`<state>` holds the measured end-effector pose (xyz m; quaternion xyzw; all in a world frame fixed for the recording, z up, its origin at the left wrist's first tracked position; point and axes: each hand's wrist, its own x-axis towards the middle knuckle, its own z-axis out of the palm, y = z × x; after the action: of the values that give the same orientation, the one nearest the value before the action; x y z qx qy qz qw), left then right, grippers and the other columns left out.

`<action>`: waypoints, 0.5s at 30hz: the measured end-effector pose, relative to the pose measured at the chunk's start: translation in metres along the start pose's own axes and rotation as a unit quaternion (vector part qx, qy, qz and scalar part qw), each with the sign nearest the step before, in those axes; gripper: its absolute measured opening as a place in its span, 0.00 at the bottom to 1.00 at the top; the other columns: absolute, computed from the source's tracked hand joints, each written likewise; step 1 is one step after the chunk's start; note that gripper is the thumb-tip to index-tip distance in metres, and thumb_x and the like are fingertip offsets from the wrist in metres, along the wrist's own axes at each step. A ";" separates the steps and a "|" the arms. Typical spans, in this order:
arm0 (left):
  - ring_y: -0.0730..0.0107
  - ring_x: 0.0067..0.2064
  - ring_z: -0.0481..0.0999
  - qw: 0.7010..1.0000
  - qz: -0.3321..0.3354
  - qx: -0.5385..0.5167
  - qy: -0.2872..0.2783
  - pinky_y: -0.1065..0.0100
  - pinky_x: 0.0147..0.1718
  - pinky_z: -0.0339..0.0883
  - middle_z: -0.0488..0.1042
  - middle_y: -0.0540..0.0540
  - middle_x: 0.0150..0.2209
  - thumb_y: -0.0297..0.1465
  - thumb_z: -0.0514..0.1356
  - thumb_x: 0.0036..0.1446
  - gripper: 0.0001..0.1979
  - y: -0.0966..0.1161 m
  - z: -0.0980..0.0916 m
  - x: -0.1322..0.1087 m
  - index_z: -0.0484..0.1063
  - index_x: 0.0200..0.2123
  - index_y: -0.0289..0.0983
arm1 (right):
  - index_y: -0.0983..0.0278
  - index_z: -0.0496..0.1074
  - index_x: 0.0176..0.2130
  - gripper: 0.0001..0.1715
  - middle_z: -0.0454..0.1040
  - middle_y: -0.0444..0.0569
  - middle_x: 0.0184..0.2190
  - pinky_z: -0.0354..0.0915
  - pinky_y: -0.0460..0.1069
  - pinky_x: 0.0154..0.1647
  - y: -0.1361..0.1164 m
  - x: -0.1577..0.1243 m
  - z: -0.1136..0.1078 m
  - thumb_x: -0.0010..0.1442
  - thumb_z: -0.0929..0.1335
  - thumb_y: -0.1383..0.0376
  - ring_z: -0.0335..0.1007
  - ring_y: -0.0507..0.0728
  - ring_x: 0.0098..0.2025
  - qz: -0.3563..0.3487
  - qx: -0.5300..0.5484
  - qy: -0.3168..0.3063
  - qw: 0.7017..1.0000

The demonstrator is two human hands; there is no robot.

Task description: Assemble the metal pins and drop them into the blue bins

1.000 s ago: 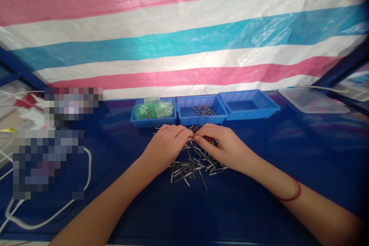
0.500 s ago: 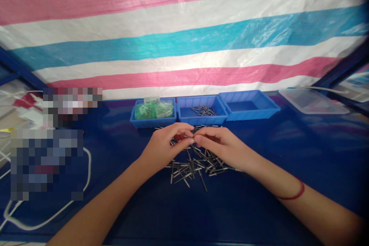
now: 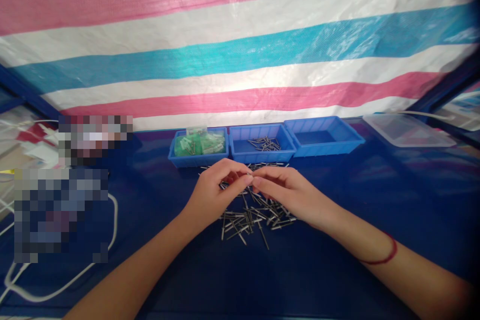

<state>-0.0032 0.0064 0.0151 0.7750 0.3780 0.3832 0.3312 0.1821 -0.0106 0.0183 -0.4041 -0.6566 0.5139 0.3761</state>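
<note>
Loose pop rivets point(image 3: 245, 220), thin metal pins with silvery bodies, lie in a heap on the dark blue table under and in front of my hands. My left hand point(image 3: 221, 187) is closed in a pinch above the heap, thumb against the forefinger. My right hand point(image 3: 287, 187) pinches too, its fingertips meeting those of the left. A thin rivet seems to be held between them, mostly hidden by the fingers. Behind my hands, a blue bin point(image 3: 262, 155) holds several more rivets.
To the left of that bin, another blue bin point(image 3: 198, 161) holds green-and-clear plastic bags. A third blue bin point(image 3: 326, 149) stands at the right, beside a clear plastic lid point(image 3: 408, 132). A white cable point(image 3: 114, 215) loops over the table's left side. A striped sheet point(image 3: 240, 55) hangs behind.
My left thumb and forefinger have closed further together, so the thin metal piece that showed between them is now mostly covered. Both hands stay in almost the same place.
</note>
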 end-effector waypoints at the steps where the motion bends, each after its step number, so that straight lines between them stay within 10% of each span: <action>1: 0.71 0.37 0.74 1.000 0.006 0.003 0.002 0.69 0.36 0.71 0.74 0.47 0.36 0.34 0.58 0.60 0.07 0.000 0.000 0.000 0.73 0.39 0.37 | 0.64 0.73 0.33 0.11 0.72 0.44 0.27 0.63 0.46 0.30 0.001 0.000 0.000 0.60 0.65 0.61 0.65 0.51 0.29 -0.001 0.009 0.008 1.000; 15: 0.72 0.34 0.72 0.999 0.003 0.039 -0.027 0.71 0.33 0.67 0.73 0.47 0.35 0.34 0.54 0.63 0.10 0.000 -0.002 0.002 0.72 0.39 0.36 | 0.62 0.70 0.35 0.03 0.73 0.47 0.31 0.63 0.48 0.28 0.001 -0.010 0.005 0.59 0.66 0.69 0.65 0.52 0.29 -0.244 -0.255 0.165 0.921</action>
<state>-0.0040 0.0085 0.0172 0.7989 0.3810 0.3477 0.3093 0.1812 -0.0214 0.0159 -0.3930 -0.7722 0.1474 0.4770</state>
